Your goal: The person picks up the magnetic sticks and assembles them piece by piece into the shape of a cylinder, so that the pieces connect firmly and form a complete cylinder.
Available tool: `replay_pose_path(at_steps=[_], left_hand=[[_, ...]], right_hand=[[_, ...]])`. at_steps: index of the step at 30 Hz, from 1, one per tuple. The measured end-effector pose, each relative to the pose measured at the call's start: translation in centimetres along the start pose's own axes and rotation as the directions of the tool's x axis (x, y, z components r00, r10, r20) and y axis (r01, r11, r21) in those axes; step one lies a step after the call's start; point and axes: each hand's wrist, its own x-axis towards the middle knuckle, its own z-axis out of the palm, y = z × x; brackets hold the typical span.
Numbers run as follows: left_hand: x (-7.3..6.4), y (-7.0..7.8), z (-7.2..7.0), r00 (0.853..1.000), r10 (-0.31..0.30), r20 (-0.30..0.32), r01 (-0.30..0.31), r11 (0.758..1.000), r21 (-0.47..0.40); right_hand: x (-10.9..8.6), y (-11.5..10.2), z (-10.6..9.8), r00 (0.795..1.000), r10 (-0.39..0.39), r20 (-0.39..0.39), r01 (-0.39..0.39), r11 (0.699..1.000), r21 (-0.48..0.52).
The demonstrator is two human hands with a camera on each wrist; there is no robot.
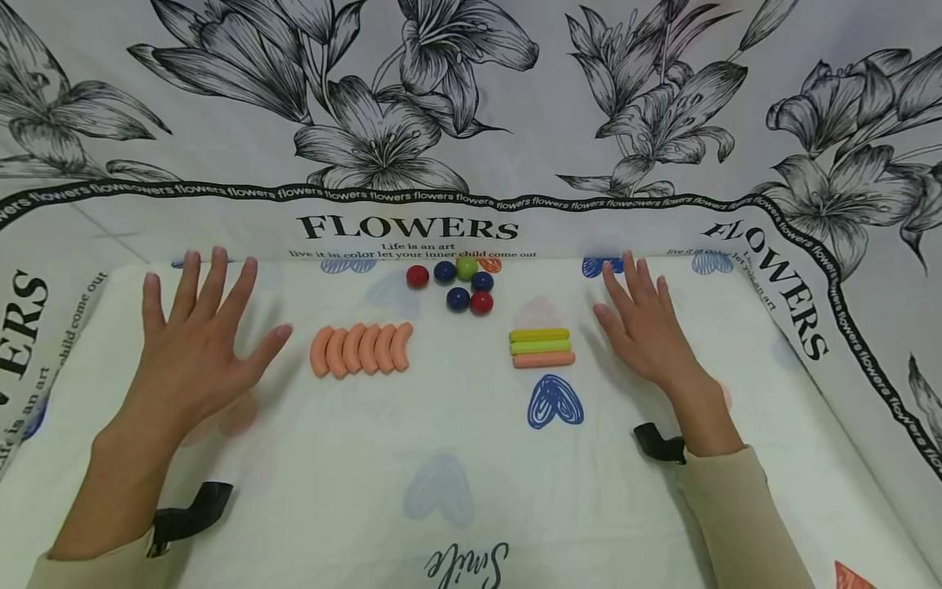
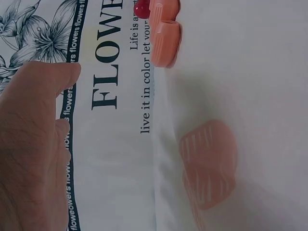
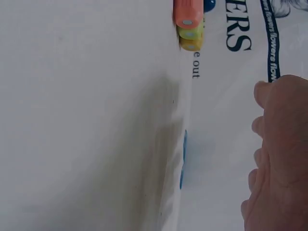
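Six balls point(image 1: 458, 296) lie clustered — beyond curved pieces point(image 1: 354, 348) and sticks point(image 1: 541, 348).

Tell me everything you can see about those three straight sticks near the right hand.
The three straight sticks lie flat, side by side on the white cloth, just beyond a printed blue heart: the yellow stick farthest from the person, the green stick in the middle, the orange stick nearest, its right end jutting slightly further. They look smooth, rounded, probably plastic. The right-wrist view shows a pale round spot on the orange one's end. The right hand is not touching them.
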Motion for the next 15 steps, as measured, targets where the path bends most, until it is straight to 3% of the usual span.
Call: replay_pose_path(at_steps=[7, 15], left_hand=[[-0.11, -0.24, -0.28, 1.0, -0.005, -0.006, 0.005, 1.0, 0.012], [-0.06, 0.45, 0.05, 1.0, 0.018, 0.009, -0.018, 1.0, 0.01]], right_hand=[[0.17, -0.43, 0.13, 0.999, -0.035, 0.027, 0.033, 0.998, 0.045], [0.2, -0.67, 0.49, 0.997, -0.061, 0.055, 0.058, 0.997, 0.055]])
